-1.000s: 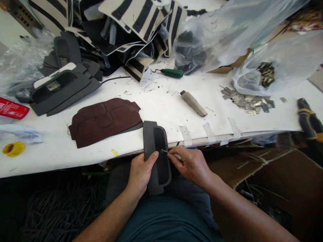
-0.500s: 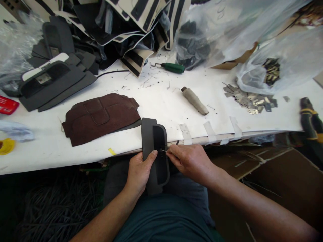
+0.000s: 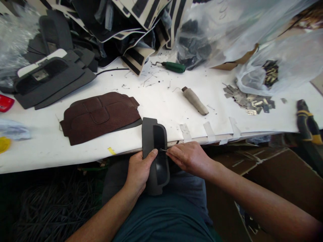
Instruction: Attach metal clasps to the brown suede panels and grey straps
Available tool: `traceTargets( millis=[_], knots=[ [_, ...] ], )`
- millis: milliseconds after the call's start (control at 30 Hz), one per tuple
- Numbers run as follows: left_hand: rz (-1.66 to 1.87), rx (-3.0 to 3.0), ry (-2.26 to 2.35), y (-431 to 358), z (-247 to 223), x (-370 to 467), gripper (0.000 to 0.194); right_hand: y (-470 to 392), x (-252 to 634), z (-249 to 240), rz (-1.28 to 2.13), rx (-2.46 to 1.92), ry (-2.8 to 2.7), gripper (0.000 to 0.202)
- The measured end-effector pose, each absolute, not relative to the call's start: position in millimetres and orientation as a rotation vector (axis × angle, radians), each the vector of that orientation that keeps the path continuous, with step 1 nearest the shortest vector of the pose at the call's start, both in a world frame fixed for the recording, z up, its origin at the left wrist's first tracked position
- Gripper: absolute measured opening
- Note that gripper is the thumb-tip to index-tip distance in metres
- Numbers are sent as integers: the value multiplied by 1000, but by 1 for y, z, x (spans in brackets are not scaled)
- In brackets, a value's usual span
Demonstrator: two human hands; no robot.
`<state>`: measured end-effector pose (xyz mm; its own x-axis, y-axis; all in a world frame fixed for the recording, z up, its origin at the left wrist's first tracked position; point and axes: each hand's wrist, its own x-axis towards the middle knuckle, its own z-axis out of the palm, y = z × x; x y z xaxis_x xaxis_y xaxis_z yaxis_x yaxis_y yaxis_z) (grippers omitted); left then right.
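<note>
Upright at the table's front edge is a dark grey, flat panel (image 3: 149, 134) with a black inset along its right side. My left hand (image 3: 141, 168) grips it from the left, thumb across its face. My right hand (image 3: 193, 157) is closed in a pinch at the panel's right edge. From those fingertips a thin, pale metal piece (image 3: 164, 150) points at the black inset; its kind is too small to make out. A brown leather piece (image 3: 101, 117) with a stitched tab lies to the left of the panel, on top of a grey one.
A green-handled hook tool (image 3: 174, 67) and a cloth-wrapped handle (image 3: 195, 101) lie on the white table (image 3: 161, 101). Metal plates (image 3: 252, 101) spill beside a plastic bag (image 3: 290, 64). Black-and-yellow pliers (image 3: 308, 121) are at the right. Grey panels (image 3: 58, 84) are stacked at left.
Both hands keep nearly the same place on the panel. My right hand's fingers and knuckles have turned slightly. The view has shifted a little.
</note>
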<state>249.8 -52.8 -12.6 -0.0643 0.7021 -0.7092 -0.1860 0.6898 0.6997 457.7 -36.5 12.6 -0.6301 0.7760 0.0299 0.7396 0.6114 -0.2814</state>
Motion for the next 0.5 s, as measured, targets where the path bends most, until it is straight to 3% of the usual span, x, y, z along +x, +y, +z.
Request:
traceTargets(
  millis=[200,400,500],
  knots=[
    [791,499,1485,-55,-13,251,46,-37,463,-2,360,-1156,-2681,28],
    [813,541,1544,-56,-10,254,46,-55,442,-4,956,-1523,-1872,18],
    [822,551,1548,-57,-10,255,46,-63,437,-12,990,-1554,-1699,18]
  ],
)
